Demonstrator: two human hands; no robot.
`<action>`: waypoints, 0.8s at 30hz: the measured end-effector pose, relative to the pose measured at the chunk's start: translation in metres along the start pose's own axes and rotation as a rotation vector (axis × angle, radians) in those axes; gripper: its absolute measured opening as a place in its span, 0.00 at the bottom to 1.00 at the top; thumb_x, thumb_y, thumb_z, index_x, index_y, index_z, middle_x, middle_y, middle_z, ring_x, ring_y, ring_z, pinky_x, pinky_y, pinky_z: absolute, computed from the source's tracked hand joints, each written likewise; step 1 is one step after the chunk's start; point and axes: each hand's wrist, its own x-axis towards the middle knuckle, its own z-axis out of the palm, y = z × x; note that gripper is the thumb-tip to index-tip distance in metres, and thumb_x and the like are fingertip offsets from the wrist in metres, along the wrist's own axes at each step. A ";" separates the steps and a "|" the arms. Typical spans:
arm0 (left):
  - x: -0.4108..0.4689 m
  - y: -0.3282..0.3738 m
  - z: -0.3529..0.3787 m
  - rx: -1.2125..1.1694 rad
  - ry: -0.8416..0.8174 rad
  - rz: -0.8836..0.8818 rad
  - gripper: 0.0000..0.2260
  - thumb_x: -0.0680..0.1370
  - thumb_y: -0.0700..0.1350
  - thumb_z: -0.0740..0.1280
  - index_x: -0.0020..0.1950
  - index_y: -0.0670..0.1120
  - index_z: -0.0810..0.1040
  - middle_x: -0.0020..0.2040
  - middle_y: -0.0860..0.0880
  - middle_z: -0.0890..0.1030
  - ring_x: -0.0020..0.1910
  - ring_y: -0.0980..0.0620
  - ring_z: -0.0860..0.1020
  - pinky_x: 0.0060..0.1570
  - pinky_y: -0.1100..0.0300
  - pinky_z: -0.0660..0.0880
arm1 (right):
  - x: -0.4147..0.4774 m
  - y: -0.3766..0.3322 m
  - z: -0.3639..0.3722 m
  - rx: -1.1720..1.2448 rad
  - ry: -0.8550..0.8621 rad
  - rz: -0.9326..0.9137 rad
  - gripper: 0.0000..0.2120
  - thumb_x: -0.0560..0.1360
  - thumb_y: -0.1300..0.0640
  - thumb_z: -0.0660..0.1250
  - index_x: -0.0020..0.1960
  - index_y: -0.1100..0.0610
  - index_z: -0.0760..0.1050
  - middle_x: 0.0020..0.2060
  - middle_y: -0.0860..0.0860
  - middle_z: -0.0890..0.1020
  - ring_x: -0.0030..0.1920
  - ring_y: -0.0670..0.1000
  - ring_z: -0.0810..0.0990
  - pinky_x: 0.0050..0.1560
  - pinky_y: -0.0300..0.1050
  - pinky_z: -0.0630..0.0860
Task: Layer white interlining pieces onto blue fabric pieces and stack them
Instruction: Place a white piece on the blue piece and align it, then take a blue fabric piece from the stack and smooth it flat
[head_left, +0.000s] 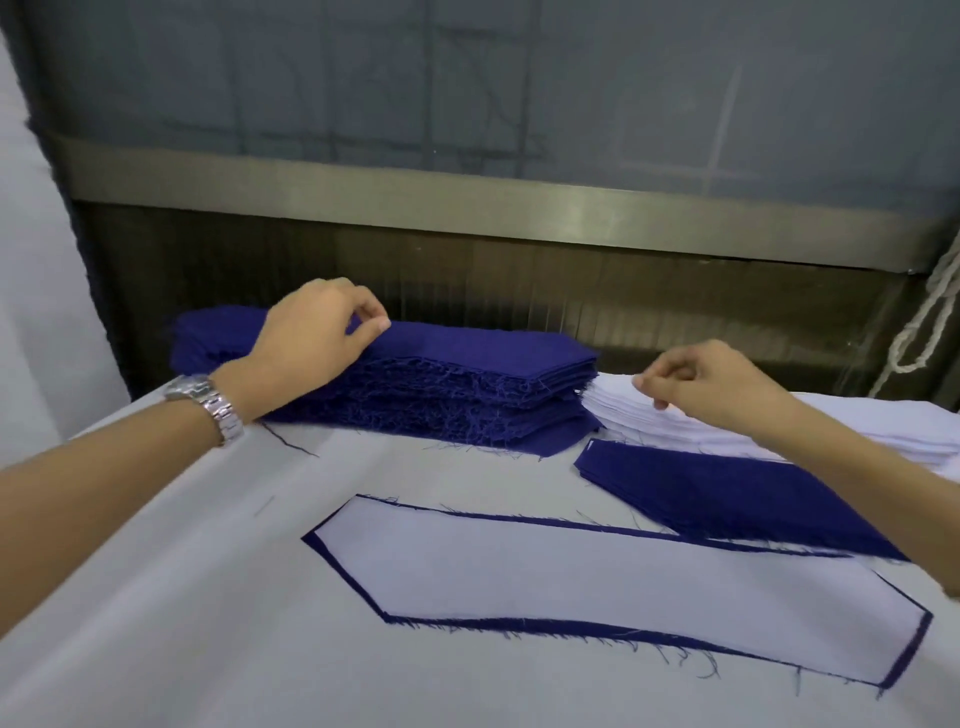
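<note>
A thick stack of blue fabric pieces (467, 384) lies at the back of the table. My left hand (317, 332) rests on its top and pinches the top blue piece with thumb and fingertips. To the right sits a stack of white interlining pieces (649, 421); my right hand (706, 384) pinches its top sheet at the left end. In front lies a blue piece covered by a white interlining piece (597, 587), with only a blue rim showing. A thin pile of blue pieces (727, 493) lies between that and the white stack.
The white table cover (197, 597) spreads across the foreground. Behind the stacks runs a dark wall with a metal rail (467, 202). A white rope (930, 332) hangs at the far right. I wear a metal watch (213, 405) on my left wrist.
</note>
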 end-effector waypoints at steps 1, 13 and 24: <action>0.008 0.001 0.003 0.020 -0.034 0.006 0.10 0.81 0.51 0.65 0.57 0.49 0.82 0.53 0.49 0.82 0.52 0.48 0.78 0.49 0.47 0.77 | 0.009 -0.009 0.005 0.007 0.024 -0.019 0.09 0.78 0.47 0.69 0.43 0.51 0.79 0.38 0.47 0.82 0.41 0.47 0.79 0.36 0.39 0.71; 0.064 -0.001 0.026 0.013 -0.397 0.034 0.10 0.80 0.52 0.68 0.59 0.52 0.82 0.57 0.51 0.82 0.48 0.55 0.75 0.50 0.55 0.73 | 0.079 -0.047 0.051 -0.137 -0.009 -0.063 0.18 0.82 0.49 0.64 0.63 0.60 0.79 0.47 0.53 0.82 0.49 0.53 0.79 0.49 0.46 0.74; 0.060 0.005 0.039 -0.145 -0.376 -0.061 0.15 0.78 0.51 0.70 0.63 0.49 0.80 0.60 0.49 0.81 0.55 0.52 0.76 0.61 0.48 0.75 | 0.105 -0.043 0.054 0.171 0.082 0.003 0.15 0.73 0.59 0.76 0.59 0.60 0.80 0.36 0.47 0.78 0.40 0.46 0.77 0.48 0.43 0.74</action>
